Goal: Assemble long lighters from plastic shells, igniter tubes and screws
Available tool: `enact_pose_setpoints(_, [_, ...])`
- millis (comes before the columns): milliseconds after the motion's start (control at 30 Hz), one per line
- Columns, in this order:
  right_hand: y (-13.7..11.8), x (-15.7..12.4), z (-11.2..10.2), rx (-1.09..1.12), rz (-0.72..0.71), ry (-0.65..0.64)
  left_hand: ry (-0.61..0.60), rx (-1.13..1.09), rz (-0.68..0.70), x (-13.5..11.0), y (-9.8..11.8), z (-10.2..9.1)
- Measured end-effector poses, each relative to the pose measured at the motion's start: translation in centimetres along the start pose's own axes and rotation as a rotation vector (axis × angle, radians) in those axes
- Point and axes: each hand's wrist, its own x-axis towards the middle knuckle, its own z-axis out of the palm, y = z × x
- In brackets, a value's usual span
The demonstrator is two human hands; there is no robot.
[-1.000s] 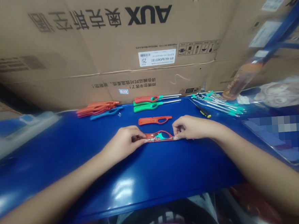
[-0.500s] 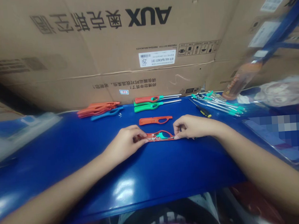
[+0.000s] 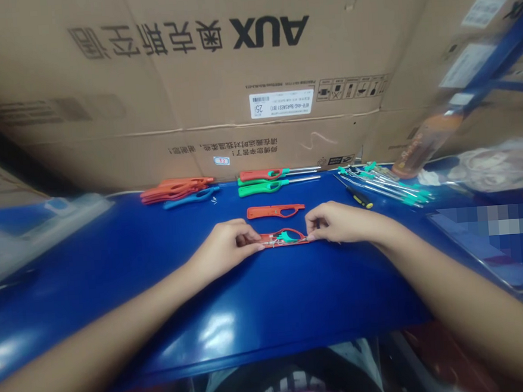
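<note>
On the glossy blue bench, the left hand pinches one end of an open, elongated orange plastic half-shell, the right hand pinching at its other end. Just beyond both grips lies a similar loop-handled orange plastic half-shell; between them sits a small turquoise-green plastic piece.

Clearance: I find passage over the near surface. Obstacles: beyond the hands, a loose orange shell half, lighters, then the carton; at right, where blur limits my view, apparently a plastic bag.
</note>
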Motion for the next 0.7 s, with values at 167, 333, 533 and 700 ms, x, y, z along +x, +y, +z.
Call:
enact_pose_setpoints(167, [0.6, 0.4, -0.2, 0.126, 0.031, -0.058, -0.001, -0.053, -0.010, 0.1, -0.5, 0.0])
enact_pose_setpoints(333, [1.2, 0.2, -0.3, 0.170, -0.016, -0.052, -0.032, -0.138, -0.045, 0.4, -0.8, 0.0])
enact_pose_setpoints(533, [0.6, 0.0, 0.2, 0.119, 0.076, 0.002, -0.110, -0.202, -0.107, 0.4, -0.6, -1.0])
enact_pose_setpoints(700, [0.5, 0.2, 0.3, 0.142, 0.120, 0.009, -0.207, -0.307, -0.207, 0.6, -1.0, -1.7])
